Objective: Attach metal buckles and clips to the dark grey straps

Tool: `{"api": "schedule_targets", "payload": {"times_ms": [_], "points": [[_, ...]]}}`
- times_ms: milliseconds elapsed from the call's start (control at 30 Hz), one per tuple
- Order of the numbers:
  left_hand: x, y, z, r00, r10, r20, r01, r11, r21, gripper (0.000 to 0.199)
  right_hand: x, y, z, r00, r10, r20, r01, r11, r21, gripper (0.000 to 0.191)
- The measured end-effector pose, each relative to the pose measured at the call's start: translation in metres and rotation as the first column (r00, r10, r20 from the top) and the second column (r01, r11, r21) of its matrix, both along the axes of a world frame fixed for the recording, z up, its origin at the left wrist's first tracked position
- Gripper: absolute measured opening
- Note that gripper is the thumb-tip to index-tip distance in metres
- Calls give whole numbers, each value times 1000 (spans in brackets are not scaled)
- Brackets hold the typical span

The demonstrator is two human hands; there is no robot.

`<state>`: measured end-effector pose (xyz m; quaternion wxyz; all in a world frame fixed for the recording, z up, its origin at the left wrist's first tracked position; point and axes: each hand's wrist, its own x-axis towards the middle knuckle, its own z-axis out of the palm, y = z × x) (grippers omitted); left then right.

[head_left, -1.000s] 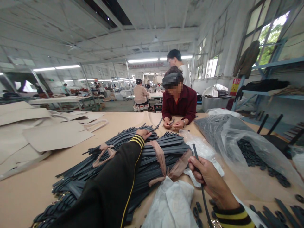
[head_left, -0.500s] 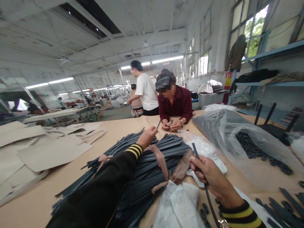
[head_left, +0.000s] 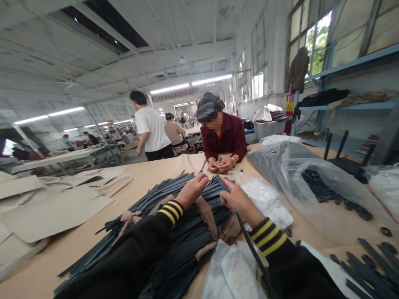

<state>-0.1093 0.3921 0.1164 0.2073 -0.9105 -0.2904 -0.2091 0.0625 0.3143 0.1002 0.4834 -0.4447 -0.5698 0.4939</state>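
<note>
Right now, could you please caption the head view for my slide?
Right hand holds a dark strap, left hand close by, above bundled straps.

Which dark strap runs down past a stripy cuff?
The strap in the right hand: it runs down beside that hand's cuff, while the bundled straps lie heaped together.

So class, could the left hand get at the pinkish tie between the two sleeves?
Probably yes: the pinkish tie lies atop the dark straps close to the left hand, with nothing visible between; whether that hand holds anything is unclear.
</note>
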Motion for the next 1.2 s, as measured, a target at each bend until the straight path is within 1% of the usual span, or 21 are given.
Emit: {"api": "schedule_targets", "payload": {"times_ms": [67,167,233,333,467,567,633,700,733,767,800,833,900,933,1000,1067,1133,1200], "points": [[2,1,-3,1000,-10,12,10,1000,17,15,-12,13,0,1000,21,-23,-21,1000,21,66],[4,3,-7,1000,-13,23,13,1000,11,16,-22,21,-5,994,74,-79,-75,997,-3,62],[4,4,-9,999,-20,34,20,1000,9,15,-23,21,-8,986,103,-128,-107,994,-23,57],[4,3,-10,999,-23,38,22,1000,12,14,-21,17,-8,976,134,-173,-143,989,-43,55],[4,1,-10,1000,-1,29,0,999,39,14,-19,15,-5,974,133,-183,-149,986,-76,53],[4,0,-9,1000,-5,5,5,999,39,15,-18,15,-4,975,130,-179,-147,986,-81,49],[4,-2,-9,1000,-12,1,12,1000,17,17,-17,16,-4,975,129,-180,-148,985,-91,47],[5,-4,-9,1000,-22,23,23,999,-42,18,-16,16,-4,971,128,-201,-154,981,-116,43],[6,-6,-8,998,-21,55,27,995,-99,18,-14,16,-4,968,128,-217,-158,979,-130,40],[7,-7,-8,992,2,129,22,982,-185,16,-13,16,-4,964,121,-236,-158,977,-146,35],[8,-8,-7,971,57,231,12,958,-288,14,-11,15,-4,961,107,-256,-152,975,-163,31],[10,-7,-5,930,140,339,3,922,-388,11,-9,13,-4,957,90,-274,-142,973,-179,26],[13,-3,-1,798,336,499,-16,841,-540,6,-5,8,-6,951,64,-301,-131,970,-206,20],[13,1,0,733,418,537,-28,807,-591,4,-3,5,-8,948,58,-312,-131,967,-218,20],[13,11,2,643,536,548,-42,738,-673,4,0,-2,-13,929,32,-368,-136,956,-260,20],[12,23,0,557,647,520,-3,628,-778,5,2,-6,-20,899,-13,-438,-138,940,-310,20],[8,32,-3,482,733,480,85,506,-858,11,2,-7,-27,867,-46,-496,-146,929,-341,17],[5,37,-7,410,791,454,201,407,-891,19,0,-6,-35,852,-41,-521,-164,926,-340,12]]}}
